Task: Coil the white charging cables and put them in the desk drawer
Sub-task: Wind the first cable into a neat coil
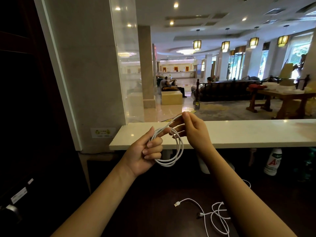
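A white charging cable [177,151] hangs in several round loops in front of me, held above the dark desk. My left hand [145,151] grips the left side of the loops, fingers curled around the strands. My right hand [191,129] pinches the cable's free end between thumb and fingers, at the top of the coil. A second white cable [213,214] lies loose and tangled on the dark desk surface [153,211] at the bottom right, its USB plug pointing left. No drawer shows in this view.
A white stone counter ledge [239,134] runs across just behind my hands. Under it stand a white bottle with red lettering [273,161] and a pale container [203,163]. Dark wood panelling fills the left. A lobby with seated people lies beyond.
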`<state>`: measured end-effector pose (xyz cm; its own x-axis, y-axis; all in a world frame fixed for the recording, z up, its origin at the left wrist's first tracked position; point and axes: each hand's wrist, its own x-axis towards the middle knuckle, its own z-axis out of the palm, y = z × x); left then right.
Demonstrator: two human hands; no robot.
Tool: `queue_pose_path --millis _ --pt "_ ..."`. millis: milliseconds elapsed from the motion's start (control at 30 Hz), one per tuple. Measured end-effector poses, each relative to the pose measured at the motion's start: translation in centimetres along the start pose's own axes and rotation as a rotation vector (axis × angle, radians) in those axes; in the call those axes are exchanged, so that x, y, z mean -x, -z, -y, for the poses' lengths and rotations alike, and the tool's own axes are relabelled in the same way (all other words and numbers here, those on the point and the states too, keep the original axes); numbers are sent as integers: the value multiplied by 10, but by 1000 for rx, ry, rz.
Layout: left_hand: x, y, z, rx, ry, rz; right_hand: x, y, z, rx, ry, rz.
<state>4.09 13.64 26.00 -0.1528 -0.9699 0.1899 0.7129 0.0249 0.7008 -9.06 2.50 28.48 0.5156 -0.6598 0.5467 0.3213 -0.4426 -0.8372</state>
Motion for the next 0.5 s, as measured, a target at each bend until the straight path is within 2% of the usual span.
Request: queue_pose_path --millis 100,167,300,500 --pt "1 0 2 -59 -29 -73 -2 0 0 2 25 -47" --pt "2 -2 2 -92 -86 -162 0 -1 0 -14 -35 -42" --pt "2 0 -5 -153 -198 -319 14 -9 -7 -122 -341 124" --pt "4 11 -3 -291 -278 -476 27 -13 -9 -135 -411 261"
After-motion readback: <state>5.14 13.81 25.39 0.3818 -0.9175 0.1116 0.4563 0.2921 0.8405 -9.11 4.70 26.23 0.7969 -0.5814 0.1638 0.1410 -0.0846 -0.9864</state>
